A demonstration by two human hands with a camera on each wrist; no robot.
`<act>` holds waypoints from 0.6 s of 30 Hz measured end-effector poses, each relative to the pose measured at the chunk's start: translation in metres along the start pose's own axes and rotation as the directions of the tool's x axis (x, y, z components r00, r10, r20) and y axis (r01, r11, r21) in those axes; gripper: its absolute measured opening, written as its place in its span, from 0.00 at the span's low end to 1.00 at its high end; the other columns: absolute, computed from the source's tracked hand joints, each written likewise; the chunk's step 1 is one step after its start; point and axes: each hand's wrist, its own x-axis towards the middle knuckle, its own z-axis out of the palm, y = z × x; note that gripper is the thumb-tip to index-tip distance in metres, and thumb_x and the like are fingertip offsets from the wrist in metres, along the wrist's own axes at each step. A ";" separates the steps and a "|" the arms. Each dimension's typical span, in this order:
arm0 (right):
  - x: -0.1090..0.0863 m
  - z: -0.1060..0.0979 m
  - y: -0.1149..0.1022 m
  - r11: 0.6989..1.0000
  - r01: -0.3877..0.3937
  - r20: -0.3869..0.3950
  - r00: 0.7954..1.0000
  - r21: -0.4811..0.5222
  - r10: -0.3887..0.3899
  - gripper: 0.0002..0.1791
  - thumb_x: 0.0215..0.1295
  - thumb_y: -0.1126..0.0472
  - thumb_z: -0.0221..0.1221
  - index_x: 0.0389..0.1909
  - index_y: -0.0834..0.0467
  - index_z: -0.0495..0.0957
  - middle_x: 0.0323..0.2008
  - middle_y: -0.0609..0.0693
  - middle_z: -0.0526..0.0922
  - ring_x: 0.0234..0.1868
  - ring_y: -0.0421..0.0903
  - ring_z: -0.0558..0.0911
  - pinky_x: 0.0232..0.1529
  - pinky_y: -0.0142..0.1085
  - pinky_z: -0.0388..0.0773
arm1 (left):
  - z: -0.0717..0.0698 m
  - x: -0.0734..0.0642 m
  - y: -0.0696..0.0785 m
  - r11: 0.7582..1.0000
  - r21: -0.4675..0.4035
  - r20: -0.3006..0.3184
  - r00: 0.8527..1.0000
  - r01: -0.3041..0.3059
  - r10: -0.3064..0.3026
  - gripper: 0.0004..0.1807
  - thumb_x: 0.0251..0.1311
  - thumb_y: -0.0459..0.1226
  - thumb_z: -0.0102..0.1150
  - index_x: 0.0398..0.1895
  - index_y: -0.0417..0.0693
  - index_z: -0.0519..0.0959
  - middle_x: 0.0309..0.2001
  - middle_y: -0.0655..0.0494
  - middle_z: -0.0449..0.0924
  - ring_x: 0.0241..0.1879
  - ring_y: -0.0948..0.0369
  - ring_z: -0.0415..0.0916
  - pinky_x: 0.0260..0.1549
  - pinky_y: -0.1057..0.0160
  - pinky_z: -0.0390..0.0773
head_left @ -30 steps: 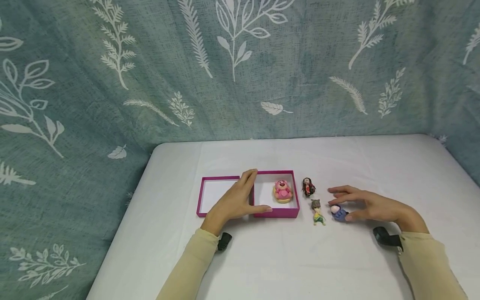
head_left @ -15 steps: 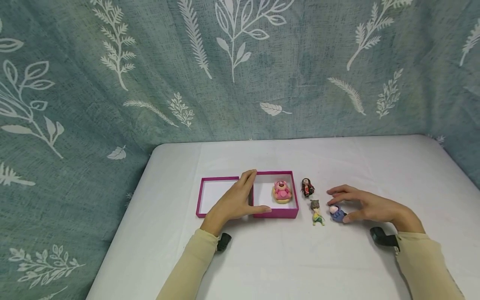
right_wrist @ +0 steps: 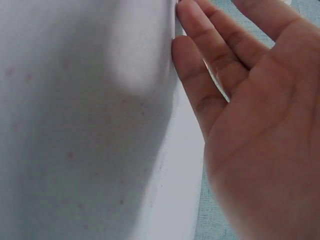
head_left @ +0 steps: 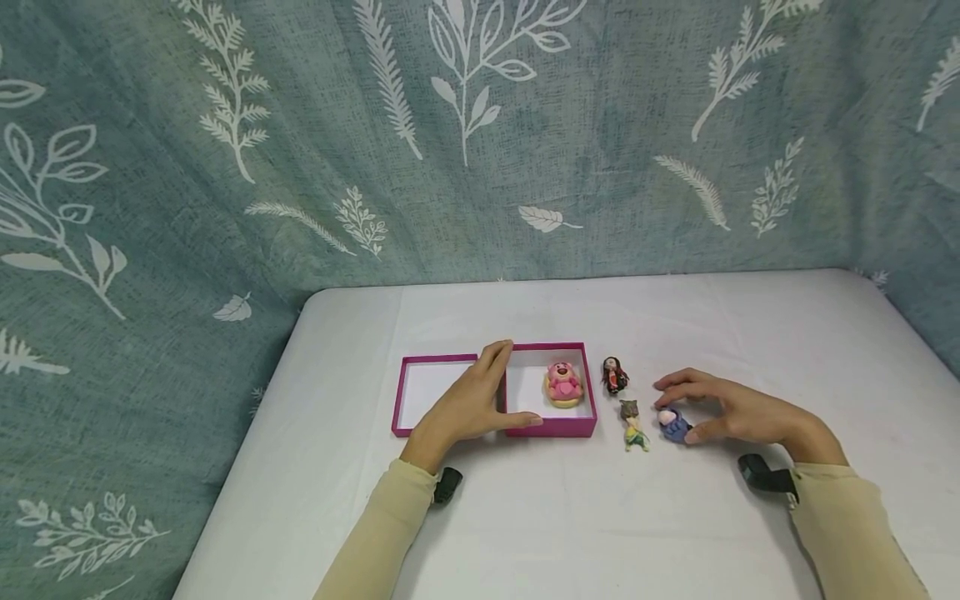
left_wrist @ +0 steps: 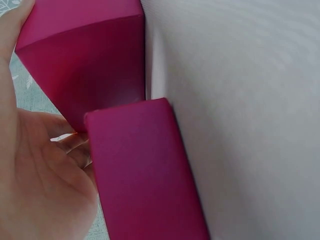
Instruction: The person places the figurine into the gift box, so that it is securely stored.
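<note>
My left hand holds the left end of an open magenta box, fingers at its far corner and thumb along the front. A pink bear figurine sits inside the box at the right. In the left wrist view the palm lies beside the box's magenta wall. At the right, my right hand has a small blue figurine between thumb and index finger, on the table. The right wrist view shows the palm and fingers, with the figurine out of sight.
A dark-haired figurine and a yellow-green one with a brown head lie between the box and my right hand. The box lid, white inside, lies left of the box, partly behind my left hand. White cloth covers the table.
My right thumb has come slightly closer to the blue figurine, and the hand has edged left. The left hand, box and other figurines stay in place.
</note>
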 end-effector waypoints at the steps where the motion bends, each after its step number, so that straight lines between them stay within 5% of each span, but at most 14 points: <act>1: 0.000 0.000 0.000 1.000 -0.005 0.001 1.000 0.000 0.005 0.25 0.54 0.54 0.71 0.55 0.48 0.79 0.63 0.54 0.70 0.62 0.26 0.63 0.58 0.23 0.60 | 0.000 0.000 0.000 1.000 0.000 0.000 1.000 0.000 0.000 0.65 0.47 0.69 0.64 0.79 0.47 0.43 0.78 0.53 0.45 0.74 0.54 0.57 0.69 0.53 0.65; 5: 0.002 0.001 -0.001 0.999 -0.038 0.009 0.999 0.007 0.037 0.25 0.53 0.54 0.71 0.55 0.48 0.80 0.64 0.54 0.70 0.61 0.24 0.62 0.62 0.46 0.64 | 0.001 0.000 -0.001 1.000 0.006 -0.002 1.000 -0.008 0.008 0.65 0.47 0.69 0.63 0.79 0.47 0.43 0.78 0.54 0.45 0.73 0.54 0.57 0.68 0.53 0.65; 7: 0.002 0.000 -0.002 0.999 -0.052 0.012 0.999 0.005 0.052 0.26 0.53 0.54 0.71 0.55 0.47 0.80 0.64 0.54 0.69 0.61 0.24 0.62 0.61 0.49 0.65 | 0.001 0.000 -0.001 1.000 0.009 -0.004 1.000 -0.011 0.011 0.65 0.48 0.69 0.63 0.79 0.47 0.43 0.78 0.54 0.45 0.73 0.54 0.57 0.68 0.53 0.65; 12: 0.002 0.000 0.002 1.000 0.009 0.001 1.000 0.012 -0.009 0.26 0.53 0.56 0.71 0.55 0.49 0.79 0.63 0.56 0.70 0.62 0.26 0.64 0.57 0.23 0.60 | 0.001 0.000 -0.001 1.000 0.014 -0.007 1.000 -0.013 0.013 0.65 0.47 0.69 0.63 0.79 0.46 0.44 0.78 0.55 0.45 0.73 0.54 0.58 0.68 0.52 0.66; 18: 0.002 -0.001 0.003 0.999 0.043 -0.009 0.999 0.016 -0.042 0.27 0.54 0.57 0.71 0.57 0.53 0.78 0.62 0.56 0.72 0.61 0.25 0.65 0.57 0.19 0.59 | 0.001 0.000 -0.001 1.000 0.013 -0.003 1.000 -0.016 0.016 0.65 0.48 0.69 0.63 0.79 0.47 0.43 0.78 0.54 0.45 0.73 0.54 0.58 0.68 0.53 0.65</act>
